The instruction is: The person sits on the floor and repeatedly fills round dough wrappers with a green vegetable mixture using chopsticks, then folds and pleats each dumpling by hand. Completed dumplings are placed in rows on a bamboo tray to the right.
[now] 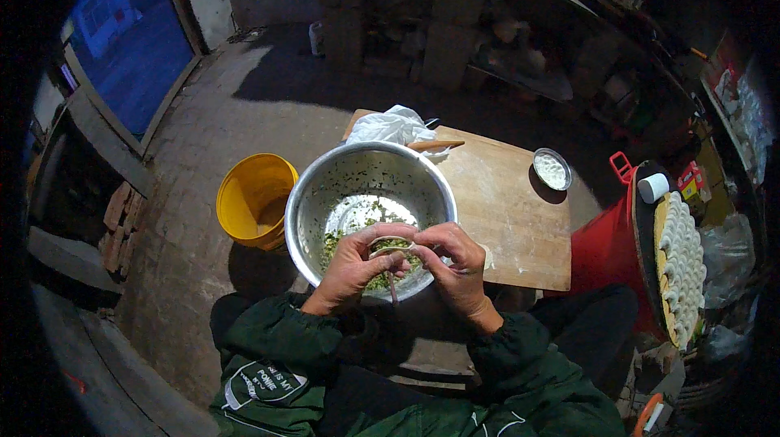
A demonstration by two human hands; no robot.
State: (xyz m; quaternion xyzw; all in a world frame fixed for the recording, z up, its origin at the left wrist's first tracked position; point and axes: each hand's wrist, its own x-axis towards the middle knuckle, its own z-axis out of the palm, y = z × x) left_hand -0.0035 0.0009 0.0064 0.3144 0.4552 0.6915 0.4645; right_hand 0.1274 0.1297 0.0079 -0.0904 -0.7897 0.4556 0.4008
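Observation:
Over the near part of a large metal bowl (448, 193), my left hand (365, 257) and my right hand (452, 257) hold a round dough wrapper (390, 243) between them, with green filling showing inside. Its edges are apart at the middle, and my right fingers pinch the right end. Chopped green filling (332, 248) lies in the bowl below, and a thin stick or handle (392, 288) leans by the near rim. At my right hand, a pale piece of dough (487, 257) lies on the floured wooden board (512, 224), partly hidden.
Behind the bowl are a white cloth (393, 124) and a wooden rolling pin (436, 145). A small bowl of flour (550, 170) stands on the board's far right. To the left is a yellow bucket (228, 205). Rows of dumplings (682, 266) cover a tray above a red barrel (603, 248).

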